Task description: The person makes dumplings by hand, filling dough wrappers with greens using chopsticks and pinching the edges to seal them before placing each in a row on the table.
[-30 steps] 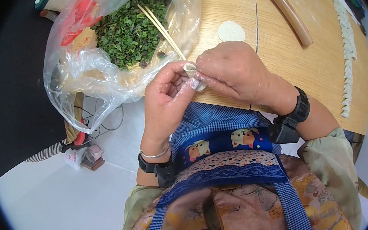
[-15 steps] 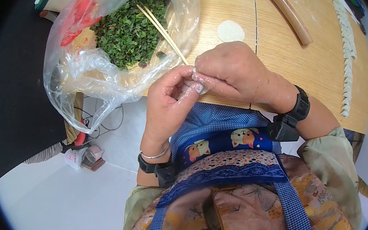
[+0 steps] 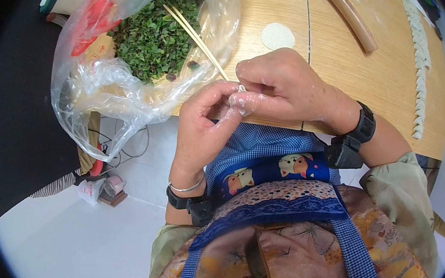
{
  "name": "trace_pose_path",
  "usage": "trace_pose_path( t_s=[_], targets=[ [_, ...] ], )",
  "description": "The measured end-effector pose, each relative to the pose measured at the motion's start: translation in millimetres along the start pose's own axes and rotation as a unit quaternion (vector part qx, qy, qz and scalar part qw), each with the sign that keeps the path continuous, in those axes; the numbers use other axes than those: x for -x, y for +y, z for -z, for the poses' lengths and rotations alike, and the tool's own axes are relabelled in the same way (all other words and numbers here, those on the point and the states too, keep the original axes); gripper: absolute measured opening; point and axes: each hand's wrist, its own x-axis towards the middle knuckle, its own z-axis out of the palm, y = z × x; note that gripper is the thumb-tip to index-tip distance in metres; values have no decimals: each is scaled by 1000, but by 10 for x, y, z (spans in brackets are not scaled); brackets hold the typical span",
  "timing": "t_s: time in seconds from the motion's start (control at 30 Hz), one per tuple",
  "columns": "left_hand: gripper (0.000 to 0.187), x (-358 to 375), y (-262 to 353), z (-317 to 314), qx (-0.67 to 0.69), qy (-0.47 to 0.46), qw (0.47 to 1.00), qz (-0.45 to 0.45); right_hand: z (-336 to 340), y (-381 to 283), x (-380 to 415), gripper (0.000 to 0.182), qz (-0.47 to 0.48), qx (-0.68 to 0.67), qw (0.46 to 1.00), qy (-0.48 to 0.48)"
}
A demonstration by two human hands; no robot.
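Observation:
My left hand and my right hand meet at the table's front edge, fingertips pinched together on a small piece of pale dough. My fingers cover most of the dough, and flour dusts them. Just beyond my right hand a round, flat dough wrapper lies on the wooden table. Chopped green leaves fill an open plastic bag to the left. Two chopsticks rest on the leaves, their near ends beside my left hand.
A brown curved stick lies at the back of the wooden table. Along the right side runs a row of folded dough pieces. A seam crosses the tabletop. Cables hang below the bag.
My right thumb has shifted slightly down and left over the dough, and a small pale edge of it now shows between my fingertips. Both hands remain together.

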Motion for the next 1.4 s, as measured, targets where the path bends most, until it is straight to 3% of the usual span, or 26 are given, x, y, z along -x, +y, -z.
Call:
trace_pose_path(
  t_s=[0.07,0.27,0.5,0.57,0.6,0.67,0.77,0.87,1.1,1.2,1.27,1.4],
  targets=[
    [23,-21,41,-25,-8,-16,1000,-8,-41,5,0,35,14,-55,998,40],
    [22,1,49,-41,-10,2,1000,6,-13,32,3,22,11,-14,1000,7],
    [24,-1,62,-34,-6,-13,1000,18,-35,21,0,25,9,-34,999,7],
    [25,4,60,-46,41,-7,999,27,-71,35,8,32,-36,-175,984,24],
    [25,6,60,-47,41,-7,999,27,-45,27,12,32,-36,-175,984,24],
    [25,8,59,-46,46,-14,998,32,32,6,17,33,-155,-250,956,-20],
    [24,17,61,-29,9,-9,1000,27,-42,14,9,32,-87,-224,971,7],
    [24,0,93,-44,43,-19,998,29,-11,18,-3,31,-76,-153,985,-17],
    [23,8,85,-53,47,-13,998,30,-10,31,-1,30,-46,-130,990,-9],
    [22,1,85,-60,31,-16,999,40,-10,15,-5,31,-64,-132,989,-30],
    [21,2,80,-73,55,-8,998,36,-68,20,11,33,-133,-255,957,25],
    [20,-13,142,-101,79,4,995,55,18,15,16,34,-160,-225,961,-9]
  ],
)
